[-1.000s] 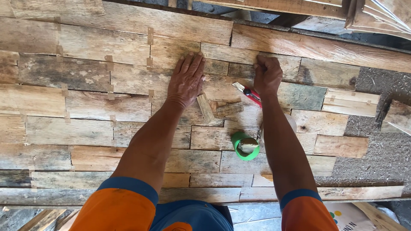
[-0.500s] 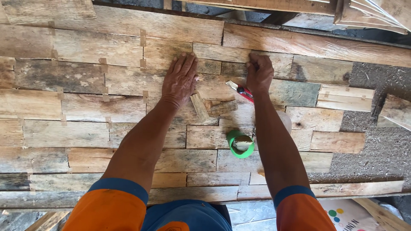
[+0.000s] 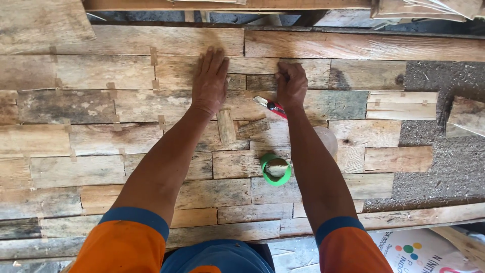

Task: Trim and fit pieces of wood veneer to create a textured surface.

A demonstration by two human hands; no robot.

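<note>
Plank floor (image 3: 151, 106); red-handled cutter (image 3: 273, 106) beside right hand (image 3: 291, 83), blade pointing upper-left.

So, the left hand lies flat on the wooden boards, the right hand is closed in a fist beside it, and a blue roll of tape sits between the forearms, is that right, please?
Nearly. The roll of tape is green, not blue, as the head view shows. The rest stands: the left hand lies flat on the wooden boards, the right hand is closed in a fist beside it, and the roll sits between the forearms.
</note>
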